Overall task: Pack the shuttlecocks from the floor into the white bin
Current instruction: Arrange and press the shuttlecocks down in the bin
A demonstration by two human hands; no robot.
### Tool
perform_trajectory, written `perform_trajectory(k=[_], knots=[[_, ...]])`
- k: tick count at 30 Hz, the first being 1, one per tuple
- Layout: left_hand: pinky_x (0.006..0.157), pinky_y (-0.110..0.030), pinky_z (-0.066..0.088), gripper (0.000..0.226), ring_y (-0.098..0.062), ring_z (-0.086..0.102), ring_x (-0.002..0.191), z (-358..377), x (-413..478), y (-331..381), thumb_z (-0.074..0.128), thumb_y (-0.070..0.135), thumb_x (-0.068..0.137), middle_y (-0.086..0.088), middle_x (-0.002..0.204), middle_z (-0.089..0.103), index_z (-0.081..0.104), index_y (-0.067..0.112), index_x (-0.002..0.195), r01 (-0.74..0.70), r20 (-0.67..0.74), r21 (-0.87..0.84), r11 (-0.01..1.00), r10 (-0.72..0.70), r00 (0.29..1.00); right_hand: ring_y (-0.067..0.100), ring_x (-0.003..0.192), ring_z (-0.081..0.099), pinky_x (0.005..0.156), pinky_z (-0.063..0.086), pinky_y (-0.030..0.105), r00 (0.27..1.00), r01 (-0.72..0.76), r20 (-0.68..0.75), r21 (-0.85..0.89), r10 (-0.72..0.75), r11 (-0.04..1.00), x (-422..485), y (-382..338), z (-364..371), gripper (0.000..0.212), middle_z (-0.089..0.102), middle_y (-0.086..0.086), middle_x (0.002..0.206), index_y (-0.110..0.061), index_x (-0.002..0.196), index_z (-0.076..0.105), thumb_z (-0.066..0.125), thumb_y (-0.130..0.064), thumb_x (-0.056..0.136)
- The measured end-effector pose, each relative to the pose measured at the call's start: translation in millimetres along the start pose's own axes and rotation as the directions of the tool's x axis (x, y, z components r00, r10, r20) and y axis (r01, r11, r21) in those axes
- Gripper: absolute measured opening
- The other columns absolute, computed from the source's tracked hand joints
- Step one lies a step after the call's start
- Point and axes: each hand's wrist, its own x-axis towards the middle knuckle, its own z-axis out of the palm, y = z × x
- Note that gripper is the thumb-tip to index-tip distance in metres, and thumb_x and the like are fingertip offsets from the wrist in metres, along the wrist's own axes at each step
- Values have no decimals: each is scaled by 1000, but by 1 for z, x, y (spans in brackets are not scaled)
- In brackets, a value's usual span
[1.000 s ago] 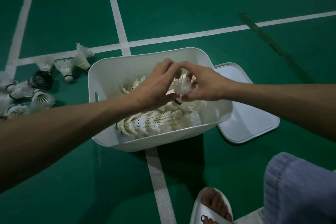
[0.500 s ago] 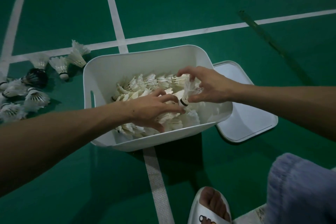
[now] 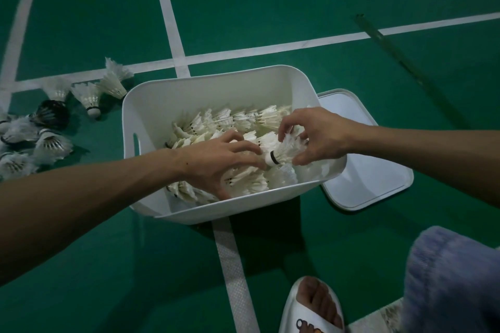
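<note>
While left hand (image 3: 213, 162) fingers (image 3: 243, 146) spread over stacked shuttlecocks (image 3: 243, 119), right hand (image 3: 316, 135) pinches shuttlecock (image 3: 284, 153).

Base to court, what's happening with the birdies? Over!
Right hand pinches one shuttlecock above the white bin. Left hand rests on packed shuttlecocks inside. Loose shuttlecocks lie on floor; nothing blocking.

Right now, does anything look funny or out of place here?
One dark shuttlecock sits in the floor pile left of the white bin, while all the others look white. The held shuttlecock in the right hand has ruffled, splayed feathers.
</note>
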Motion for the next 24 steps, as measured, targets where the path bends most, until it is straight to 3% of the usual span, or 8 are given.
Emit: perform_trajectory(k=[5, 12, 16, 20, 24], knots=[[107, -35, 28, 93, -21, 10, 136, -3, 1, -4, 73, 57, 70, 14, 154, 15, 16, 51, 144, 16, 45, 75, 997, -19, 999, 14, 98, 52, 94, 50, 38, 1000, -8, -19, -5, 8, 1000, -3, -4, 0, 45, 61, 1, 117, -22, 106, 66, 85, -21, 65], [109, -35, 28, 89, -21, 11, 137, -7, 0, -10, 72, 48, 76, 13, 156, 12, 17, 45, 146, 52, 1, 105, 993, -52, 999, 15, 93, 51, 75, 41, 25, 999, -39, 18, -59, 40, 997, 0, 0, 7, 43, 56, 2, 121, -23, 106, 60, 82, -19, 69], [110, -38, 29, 89, -22, 13, 137, -6, 0, -13, 72, 49, 75, 12, 156, 13, 18, 46, 146, 38, -13, 98, 994, -37, 999, 14, 89, 53, 73, 40, 24, 996, -80, 29, 14, 79, 997, 1, 1, 17, 44, 56, 2, 121, -19, 106, 60, 83, -16, 68], [110, -38, 28, 88, -22, 12, 137, -4, -1, -14, 70, 52, 76, 13, 156, 10, 15, 48, 145, 36, -6, 126, 991, -36, 999, 5, 74, 52, 60, 39, 21, 994, -97, 53, 106, 91, 990, 5, -3, 34, 43, 60, 0, 111, -22, 98, 59, 86, -14, 65], [109, -35, 28, 90, -24, 11, 138, 0, 2, -11, 67, 53, 78, 11, 157, 6, 8, 47, 147, 31, 26, 192, 981, -37, 999, 14, 91, 51, 69, 34, 23, 997, -71, 39, 27, 70, 997, 11, -6, 44, 49, 59, 0, 115, -21, 108, 60, 86, -19, 66]])
